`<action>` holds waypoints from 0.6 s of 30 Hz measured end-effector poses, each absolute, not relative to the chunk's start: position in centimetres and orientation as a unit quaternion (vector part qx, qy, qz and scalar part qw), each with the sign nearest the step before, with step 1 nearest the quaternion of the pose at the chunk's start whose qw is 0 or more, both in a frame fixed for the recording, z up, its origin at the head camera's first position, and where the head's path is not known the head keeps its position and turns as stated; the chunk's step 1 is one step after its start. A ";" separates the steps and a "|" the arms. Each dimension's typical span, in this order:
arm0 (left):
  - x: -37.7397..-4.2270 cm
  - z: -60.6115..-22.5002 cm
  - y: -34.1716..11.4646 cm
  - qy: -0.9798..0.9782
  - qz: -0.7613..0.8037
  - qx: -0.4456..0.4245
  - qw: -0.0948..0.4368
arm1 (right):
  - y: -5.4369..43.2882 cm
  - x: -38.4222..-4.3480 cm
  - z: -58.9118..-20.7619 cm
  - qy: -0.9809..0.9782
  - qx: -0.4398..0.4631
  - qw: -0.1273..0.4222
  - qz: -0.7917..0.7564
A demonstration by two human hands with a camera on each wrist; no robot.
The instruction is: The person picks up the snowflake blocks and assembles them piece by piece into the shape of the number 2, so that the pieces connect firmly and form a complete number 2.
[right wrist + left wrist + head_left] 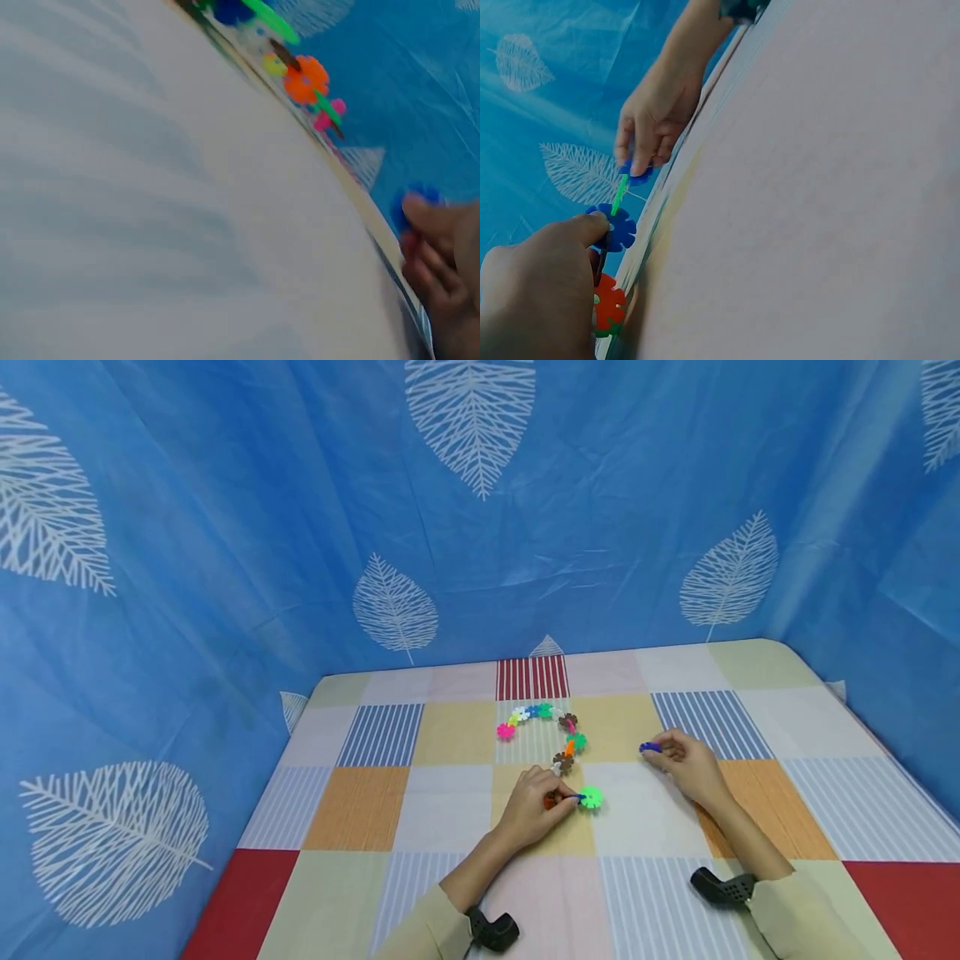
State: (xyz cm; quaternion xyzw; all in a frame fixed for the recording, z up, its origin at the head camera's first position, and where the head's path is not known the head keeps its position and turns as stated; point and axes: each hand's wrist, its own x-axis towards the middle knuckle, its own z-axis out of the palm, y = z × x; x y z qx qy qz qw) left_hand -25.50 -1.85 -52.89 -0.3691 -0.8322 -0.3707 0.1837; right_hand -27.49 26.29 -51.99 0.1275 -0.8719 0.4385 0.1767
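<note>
A curved chain of interlocking flower-shaped plastic discs (545,711) in several colours lies on the tablecloth. At its near end my left hand (531,806) pinches a blue flower-shaped disc (620,228) between thumb and fingers. A bright green disc (592,797) sticks out from that blue one, edge-on in the left wrist view. An orange-red disc (610,304) shows just beneath the left hand. To the right, apart from the chain, my right hand (692,768) pinches a separate blue flower-shaped disc (649,747). Its fingertips cover part of this disc.
A patchwork-patterned cloth (442,802) covers the table. Blue curtains (570,568) with white leaf prints hang behind and beside it. The chain's far end, a pink disc (506,732), lies toward the back of the table. Each wrist wears a black camera (722,888).
</note>
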 end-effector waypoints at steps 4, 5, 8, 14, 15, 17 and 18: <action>-25.6 -52.9 -1.9 -0.829 -0.381 -0.362 0.190 | 24.1 -26.2 -52.0 -0.796 0.225 0.068 0.558; -25.6 -52.9 -2.0 -0.829 -0.382 -0.361 0.193 | 23.6 -25.9 -52.0 -0.789 0.236 0.049 0.565; -25.5 -52.9 -2.0 -0.829 -0.382 -0.358 0.195 | 22.5 -25.3 -52.1 -0.783 0.246 0.019 0.571; -25.5 -52.9 -2.0 -0.832 -0.377 -0.360 0.190 | 21.6 -24.7 -52.4 -0.787 0.243 0.025 0.567; -25.5 -52.9 -2.0 -0.832 -0.376 -0.361 0.190 | 21.6 -24.6 -52.4 -0.787 0.243 0.029 0.567; -25.5 -53.0 -1.9 -0.829 -0.379 -0.363 0.192 | 21.4 -24.5 -52.4 -0.785 0.243 0.037 0.569; -25.5 -53.0 -1.9 -0.827 -0.381 -0.364 0.193 | 21.3 -24.4 -52.4 -0.784 0.246 0.042 0.568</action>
